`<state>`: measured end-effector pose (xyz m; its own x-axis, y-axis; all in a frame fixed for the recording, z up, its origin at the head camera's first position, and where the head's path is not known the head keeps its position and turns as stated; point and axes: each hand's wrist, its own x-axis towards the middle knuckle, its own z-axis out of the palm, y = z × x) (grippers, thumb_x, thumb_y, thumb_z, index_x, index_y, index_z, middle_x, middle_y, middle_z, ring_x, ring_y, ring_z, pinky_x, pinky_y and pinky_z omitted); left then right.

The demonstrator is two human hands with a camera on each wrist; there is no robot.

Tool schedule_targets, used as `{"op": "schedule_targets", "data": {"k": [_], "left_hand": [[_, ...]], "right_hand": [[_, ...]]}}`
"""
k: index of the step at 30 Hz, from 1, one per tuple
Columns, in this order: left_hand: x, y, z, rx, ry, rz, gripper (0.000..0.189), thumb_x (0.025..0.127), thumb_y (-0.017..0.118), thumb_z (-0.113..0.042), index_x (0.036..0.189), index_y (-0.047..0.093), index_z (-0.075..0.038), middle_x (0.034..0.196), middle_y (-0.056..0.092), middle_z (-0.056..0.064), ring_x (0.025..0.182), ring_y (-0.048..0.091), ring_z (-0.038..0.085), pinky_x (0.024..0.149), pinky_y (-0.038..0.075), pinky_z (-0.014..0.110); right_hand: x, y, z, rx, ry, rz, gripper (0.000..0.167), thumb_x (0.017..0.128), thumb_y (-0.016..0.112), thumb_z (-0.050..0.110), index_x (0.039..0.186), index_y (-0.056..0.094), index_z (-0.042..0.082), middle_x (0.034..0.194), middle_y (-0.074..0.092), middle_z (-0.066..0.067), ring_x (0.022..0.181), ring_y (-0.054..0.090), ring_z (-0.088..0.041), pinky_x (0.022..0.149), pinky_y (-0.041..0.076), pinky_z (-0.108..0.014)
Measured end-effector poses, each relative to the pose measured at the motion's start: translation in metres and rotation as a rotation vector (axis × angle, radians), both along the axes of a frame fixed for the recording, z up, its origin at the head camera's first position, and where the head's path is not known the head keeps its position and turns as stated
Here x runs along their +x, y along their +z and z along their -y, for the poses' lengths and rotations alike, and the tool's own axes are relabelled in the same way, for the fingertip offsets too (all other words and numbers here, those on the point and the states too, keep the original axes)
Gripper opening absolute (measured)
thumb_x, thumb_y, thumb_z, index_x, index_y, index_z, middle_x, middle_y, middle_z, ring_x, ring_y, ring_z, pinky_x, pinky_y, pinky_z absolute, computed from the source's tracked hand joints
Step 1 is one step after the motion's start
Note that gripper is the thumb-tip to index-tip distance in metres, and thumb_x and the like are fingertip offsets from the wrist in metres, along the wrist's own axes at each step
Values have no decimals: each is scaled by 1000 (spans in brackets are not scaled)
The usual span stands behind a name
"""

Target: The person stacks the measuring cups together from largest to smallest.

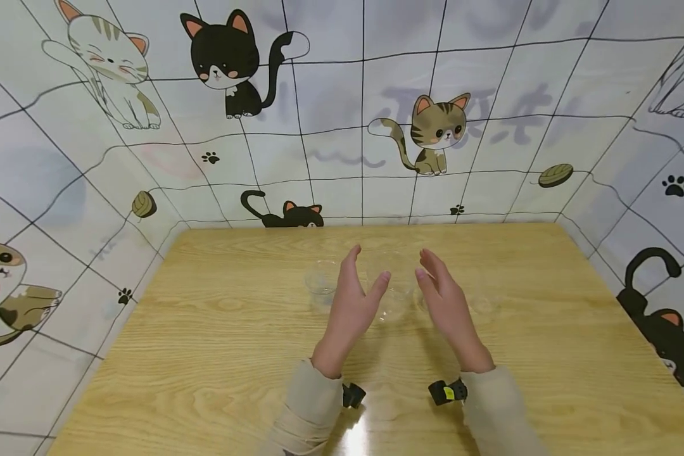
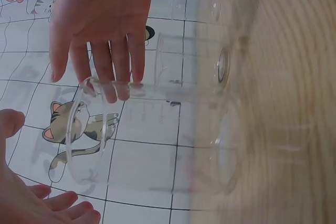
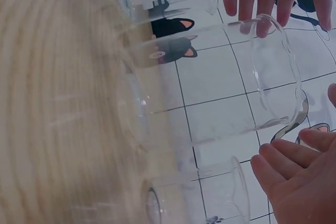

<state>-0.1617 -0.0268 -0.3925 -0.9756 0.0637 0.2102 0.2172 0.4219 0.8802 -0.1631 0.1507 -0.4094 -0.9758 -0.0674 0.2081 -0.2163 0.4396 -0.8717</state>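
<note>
A large clear glass beaker (image 1: 396, 285) stands upright on the table between the two hands. My left hand (image 1: 352, 301) is held at its left side with fingers straight. On the other side my right hand (image 1: 446, 304) faces it, palm inward, fingers extended. In the right wrist view the beaker (image 3: 215, 85) shows between both hands; whether any fingertip touches the glass I cannot tell. A smaller clear beaker (image 1: 321, 282) stands left of the left hand. Two more small ones, a nearer beaker (image 2: 194, 64) and a farther beaker (image 2: 197, 4), line up on the right.
The wooden table (image 1: 216, 354) reaches back to a wall covering (image 1: 330, 152) printed with cats and grid lines. Similar covering encloses both sides. Each wrist carries a black strap, the right strap (image 1: 448, 392) with a yellow mark. Light glares on the table's front.
</note>
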Motion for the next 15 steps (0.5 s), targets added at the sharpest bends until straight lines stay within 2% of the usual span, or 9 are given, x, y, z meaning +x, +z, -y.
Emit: {"op": "schedule_targets", "data": {"k": [5,9,12,15], "left_hand": [[3,-9,-9,86,-14,21,75,85,48,-54,142,11,-23,143,23,-5,129,24,11,100,28,40],[14,0,-12,195,-34,39,73,88,51,-43,142,10,-16,142,26,4,130,24,16,103,24,36],[20,4,-12,252,-34,64,73,88,53,-39,142,11,-13,142,27,4,130,25,19,104,23,37],[13,-9,-13,257,-26,80,75,86,56,-39,142,11,-19,142,26,-2,130,24,14,104,23,37]], "right_hand": [[7,-4,1,-66,34,26,58,93,37,44,142,13,27,144,24,-1,128,28,-21,96,33,-45],[15,6,6,-147,91,37,62,95,39,35,143,3,23,146,17,-3,131,20,-24,99,27,-47],[19,16,11,-181,110,40,63,95,40,30,144,2,19,146,15,-5,132,18,-28,100,25,-48],[19,17,13,-175,121,33,65,95,43,26,144,1,17,146,15,-8,132,18,-29,101,23,-48]]}}
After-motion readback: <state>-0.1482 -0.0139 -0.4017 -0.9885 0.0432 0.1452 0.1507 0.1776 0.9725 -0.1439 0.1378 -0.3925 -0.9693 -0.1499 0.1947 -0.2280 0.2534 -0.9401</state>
